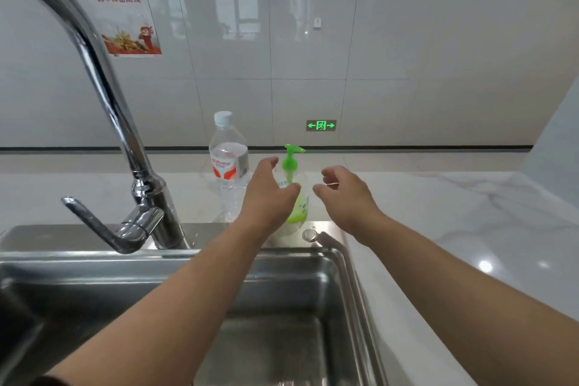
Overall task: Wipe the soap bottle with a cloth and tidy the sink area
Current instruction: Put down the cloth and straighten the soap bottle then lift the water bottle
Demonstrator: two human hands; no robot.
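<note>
A soap bottle (296, 197) with a green pump head and pale green body stands on the back ledge of the steel sink (354, 276). My left hand (268, 194) is right in front of it, fingers spread around its left side, thumb near its shoulder; whether it touches is unclear. My right hand (344, 194) hovers just to the right of the bottle, fingers curled and apart, holding nothing. No cloth is in view.
A clear plastic water bottle (228, 163) stands left of the soap bottle. A tall chrome faucet (147, 197) with its lever rises at the left. White marble counter (454, 219) extends right; tiled wall behind. A round button (309, 234) sits on the sink ledge.
</note>
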